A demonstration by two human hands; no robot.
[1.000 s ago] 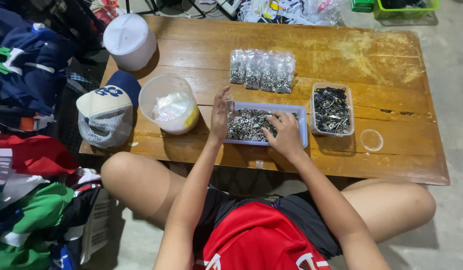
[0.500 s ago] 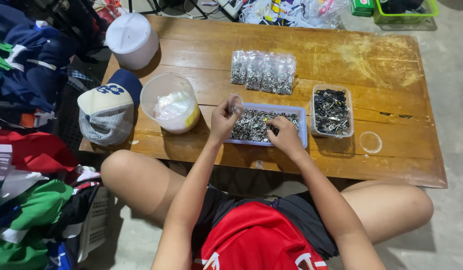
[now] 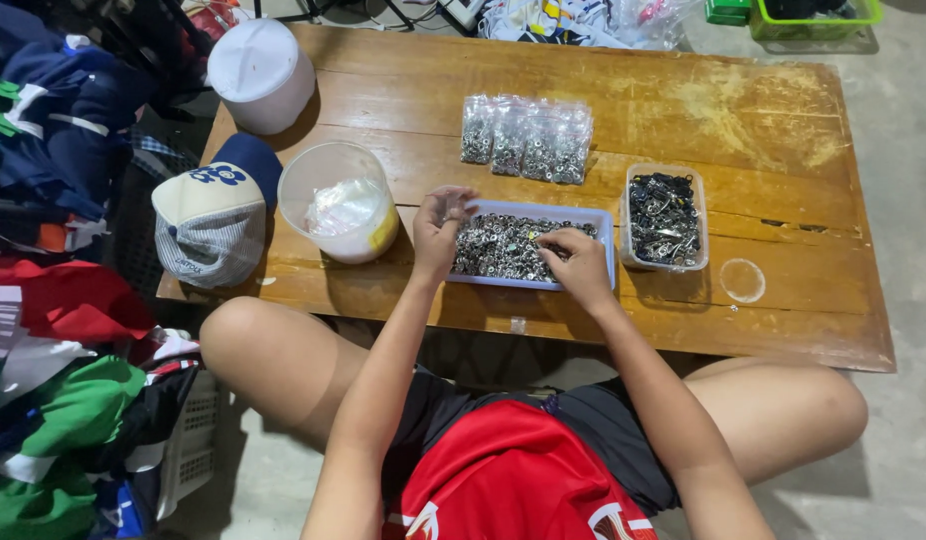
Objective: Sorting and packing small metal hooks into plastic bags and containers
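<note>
A: Hand poses?
B: Left hand (image 3: 441, 228) raised at the tray's left end, fingers curled, pinching something small, can't tell what. Right hand (image 3: 580, 265) palm-down, fingertips in the metal bits.
A: Tray (image 3: 606, 228)?
B: Table centre, long axis left-right.

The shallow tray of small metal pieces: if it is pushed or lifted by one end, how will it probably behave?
The tray looks like thin plastic, so it may flex. The metal pieces fill it, so it is probably heavy for its size. They lie loose, so tilting would likely spill them.
</note>
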